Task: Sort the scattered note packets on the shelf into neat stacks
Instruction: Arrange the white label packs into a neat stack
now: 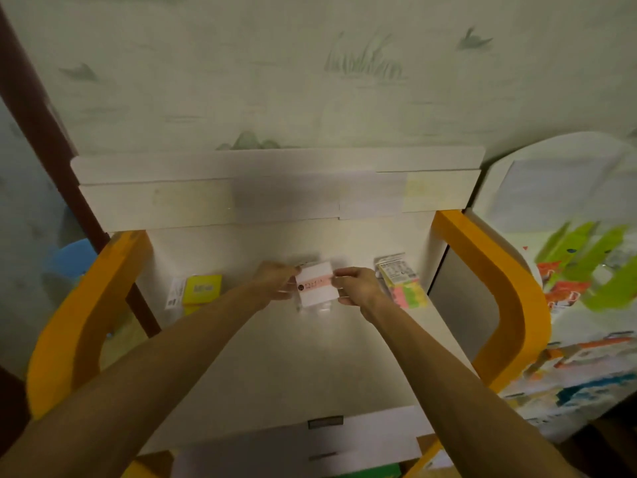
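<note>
Three groups of packets are seen on the white shelf. Yellow packets are stacked at left. At centre, a white packet with a pink band is pinched at its side edges by left hand and right hand. Multicoloured packets are piled at right.

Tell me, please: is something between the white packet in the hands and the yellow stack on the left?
Nothing visible blocks it. The white packet is held between the left hand and the right hand. Only bare shelf lies between it and the yellow stack.
</note>
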